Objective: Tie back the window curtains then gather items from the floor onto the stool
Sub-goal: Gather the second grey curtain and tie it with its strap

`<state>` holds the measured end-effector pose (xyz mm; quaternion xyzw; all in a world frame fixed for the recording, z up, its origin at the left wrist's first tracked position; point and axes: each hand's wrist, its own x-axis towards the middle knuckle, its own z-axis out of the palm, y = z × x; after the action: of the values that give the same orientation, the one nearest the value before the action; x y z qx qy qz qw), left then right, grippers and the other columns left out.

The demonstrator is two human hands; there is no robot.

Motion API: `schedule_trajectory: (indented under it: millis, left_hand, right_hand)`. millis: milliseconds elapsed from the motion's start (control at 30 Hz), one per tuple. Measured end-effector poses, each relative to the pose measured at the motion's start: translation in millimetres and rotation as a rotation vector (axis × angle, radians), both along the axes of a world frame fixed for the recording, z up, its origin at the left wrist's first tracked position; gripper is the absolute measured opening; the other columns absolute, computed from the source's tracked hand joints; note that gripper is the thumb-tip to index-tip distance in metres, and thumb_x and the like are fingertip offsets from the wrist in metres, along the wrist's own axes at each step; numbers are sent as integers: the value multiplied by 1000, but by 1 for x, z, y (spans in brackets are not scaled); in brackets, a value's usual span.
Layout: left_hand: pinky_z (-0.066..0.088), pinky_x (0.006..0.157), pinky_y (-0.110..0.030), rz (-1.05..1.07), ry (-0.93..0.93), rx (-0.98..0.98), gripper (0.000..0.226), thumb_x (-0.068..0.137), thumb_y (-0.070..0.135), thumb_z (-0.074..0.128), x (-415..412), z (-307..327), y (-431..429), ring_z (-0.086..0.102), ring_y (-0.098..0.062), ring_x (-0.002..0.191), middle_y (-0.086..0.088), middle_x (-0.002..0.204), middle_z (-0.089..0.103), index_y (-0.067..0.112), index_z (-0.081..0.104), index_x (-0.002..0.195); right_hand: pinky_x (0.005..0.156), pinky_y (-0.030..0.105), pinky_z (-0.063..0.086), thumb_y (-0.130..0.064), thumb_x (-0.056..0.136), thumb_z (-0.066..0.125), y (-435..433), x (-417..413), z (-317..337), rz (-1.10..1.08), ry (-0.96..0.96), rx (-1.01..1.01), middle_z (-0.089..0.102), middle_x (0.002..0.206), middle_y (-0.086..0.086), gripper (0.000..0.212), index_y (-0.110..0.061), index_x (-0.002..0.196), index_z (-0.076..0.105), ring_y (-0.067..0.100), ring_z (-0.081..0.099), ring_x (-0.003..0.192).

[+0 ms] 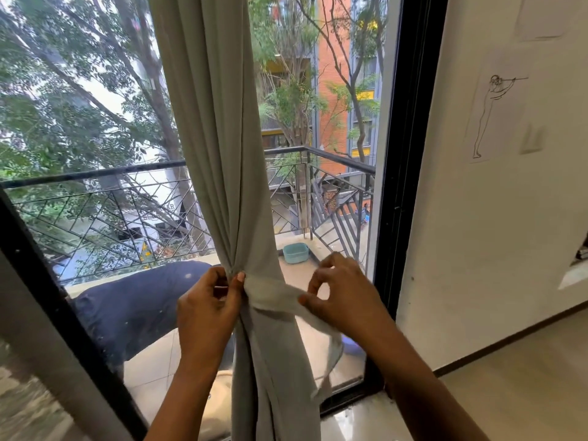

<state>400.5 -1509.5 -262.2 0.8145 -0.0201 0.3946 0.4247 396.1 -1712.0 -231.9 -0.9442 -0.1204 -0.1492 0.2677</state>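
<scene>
Two grips work on 1 gray curtain (216, 154) in the head view. The curtain hangs down the middle of the big window (410, 154), in front of the glass, & is bunched into a thin neck low down. L grip (206, 300) holds the curtain tight right at that neck, fingers curled, thumb tip pressed on the cloth. A gray tie strip (273, 294) goes across the neck & out to the R side. R grip (343, 294) pinches that strip btw thumb & a finger, other fingers lifted. The strip's loose end hangs down under it.

Outside the glass: a black railing (95, 176), a small teal tub (296, 252) on the balcony floor & a big dark blue bag (136, 307). R of the window is a white wall (477, 249) w/ a line drawing (490, 116) of a person.
</scene>
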Motion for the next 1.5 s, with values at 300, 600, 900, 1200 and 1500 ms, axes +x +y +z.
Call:
schedule_trajectory:
  millis: [300,600,900,1200,1500]
  left_hand:
    - [30,46,-5,111,38,90,33,80,27,74,-5,16,-22,41,7,48,19,53,43,25,45,63]
    - [51,64,-34,12,282,60,29,72,49,66,13,30,14,66,-21,66,4,59,66,23,62,61]
    - [57,78,-44,-176,548,62,11,71,25,78,32,60,7,70,-21,71,-2,67,72,17,71,68]
    - [54,72,-37,-172,656,92,20,69,26,82,42,73,4,61,-23,67,-7,67,66,13,68,65]
    - [55,72,-33,-423,615,-53,9,78,18,76,39,78,3,59,-14,71,-5,77,67,13,71,84]
  right_hand:
    - [74,36,56,-17,80,70,69,105,23,136,152,285,69,85,11,11,-17,88,63,22,65,76]
    - [84,14,48,-8,88,61,59,57,-25,490,276,822,63,112,-12,42,-22,127,53,-2,59,104]
    - [97,34,49,-18,73,78,53,60,-27,398,179,679,61,115,-11,58,-28,124,52,2,54,109]
    - [93,37,51,-36,64,83,58,62,-31,317,146,708,60,119,-7,71,-37,119,38,15,57,109]
    - [74,18,50,-25,80,73,50,68,-22,171,-53,566,67,108,6,45,-13,119,53,13,60,87]
